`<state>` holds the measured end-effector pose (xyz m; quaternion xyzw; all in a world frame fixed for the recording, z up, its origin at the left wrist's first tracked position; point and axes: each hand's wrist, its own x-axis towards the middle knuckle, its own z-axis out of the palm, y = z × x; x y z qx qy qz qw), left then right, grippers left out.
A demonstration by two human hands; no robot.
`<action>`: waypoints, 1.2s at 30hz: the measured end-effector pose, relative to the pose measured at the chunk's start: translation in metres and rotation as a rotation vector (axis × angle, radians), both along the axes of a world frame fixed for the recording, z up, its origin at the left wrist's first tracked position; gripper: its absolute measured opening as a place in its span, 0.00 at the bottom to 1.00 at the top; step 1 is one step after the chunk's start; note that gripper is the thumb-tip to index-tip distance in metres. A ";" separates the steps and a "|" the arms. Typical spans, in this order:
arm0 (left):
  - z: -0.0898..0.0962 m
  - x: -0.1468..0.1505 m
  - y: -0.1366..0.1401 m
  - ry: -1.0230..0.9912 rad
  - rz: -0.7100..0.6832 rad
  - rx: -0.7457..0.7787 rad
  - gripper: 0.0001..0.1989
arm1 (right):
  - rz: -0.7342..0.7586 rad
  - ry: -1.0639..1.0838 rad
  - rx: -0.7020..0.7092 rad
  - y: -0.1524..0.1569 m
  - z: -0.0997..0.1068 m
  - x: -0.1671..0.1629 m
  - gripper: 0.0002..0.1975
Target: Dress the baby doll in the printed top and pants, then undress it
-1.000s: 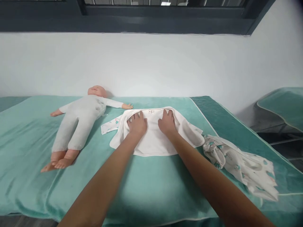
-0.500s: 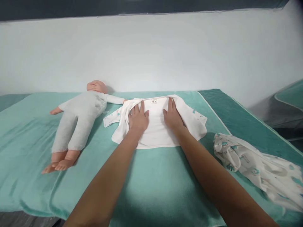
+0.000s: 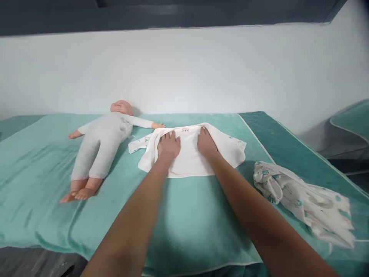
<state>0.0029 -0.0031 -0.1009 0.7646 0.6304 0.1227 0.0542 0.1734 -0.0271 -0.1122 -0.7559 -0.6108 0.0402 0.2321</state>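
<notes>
A small white baby shirt [image 3: 188, 157] lies spread on the green sheet, its plain inside facing up and a printed label at the neck. Its short patterned sleeves stick out at both sides. My left hand [image 3: 169, 146] rests flat on the left front panel, fingers apart and pointing toward the neckline. My right hand [image 3: 206, 143] lies on the right panel near the neck edge. Its fingers reach forward over the cloth, the outer ones partly hidden by the fold. Neither hand lifts the shirt.
To the left, a baby doll [image 3: 100, 138] in a white bodysuit lies on its back, one hand near the shirt's sleeve. A crumpled patterned garment [image 3: 302, 200] lies to the right. The green sheet [image 3: 196, 219] covers the bed, with a white wall [image 3: 184, 73] behind.
The view has tilted up and shifted slightly. My right fingers look less stretched than before, while both hands stay on the shirt's front panels. The doll and the crumpled garment rest as before.
</notes>
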 end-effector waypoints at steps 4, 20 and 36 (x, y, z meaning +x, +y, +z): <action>-0.001 0.003 -0.015 0.046 0.018 0.041 0.32 | 0.071 -0.068 0.060 -0.014 0.006 -0.009 0.29; -0.005 -0.044 -0.093 -0.124 -0.198 0.160 0.20 | 0.175 -0.262 0.132 -0.110 -0.002 -0.003 0.17; 0.002 -0.083 -0.144 -0.197 -0.258 0.332 0.20 | 0.199 -0.424 0.182 -0.169 0.008 -0.004 0.18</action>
